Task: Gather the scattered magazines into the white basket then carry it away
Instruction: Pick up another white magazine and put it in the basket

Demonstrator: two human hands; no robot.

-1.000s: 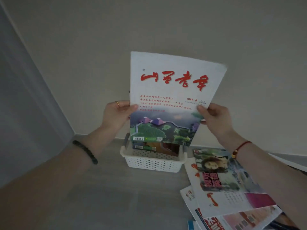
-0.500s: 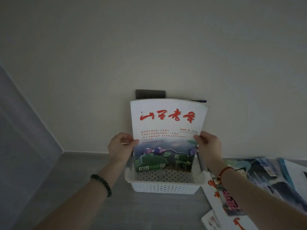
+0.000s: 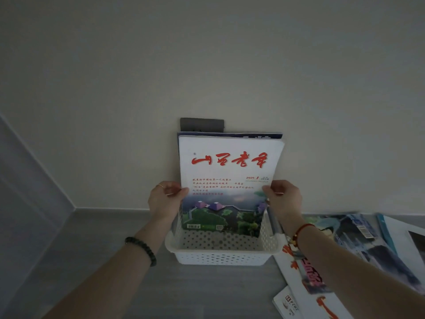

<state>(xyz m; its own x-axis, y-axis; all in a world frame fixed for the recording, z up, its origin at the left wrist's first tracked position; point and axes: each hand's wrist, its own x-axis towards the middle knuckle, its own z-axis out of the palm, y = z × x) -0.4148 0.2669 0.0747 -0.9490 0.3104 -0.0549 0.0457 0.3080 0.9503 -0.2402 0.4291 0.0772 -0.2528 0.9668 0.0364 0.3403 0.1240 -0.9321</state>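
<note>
Wall [image 3: 207, 54]: plain, off-white, fills the upper and central frame. Pale strip [image 3: 110, 210]: runs along the wall's foot at centre left. Floor [image 3: 218, 291]: grey, matt, across the lower frame. Grey panel [image 3: 23, 203]: upright surface at the left edge, meeting the wall at a corner; nature not determinable.

- A grey floor [image 3: 103, 261] runs up to a pale wall [image 3: 207, 54].
- A white basket [image 3: 220, 259] stands on it by the wall.
- Overlapping magazines [image 3: 358, 245] lie just right of the basket.
</note>
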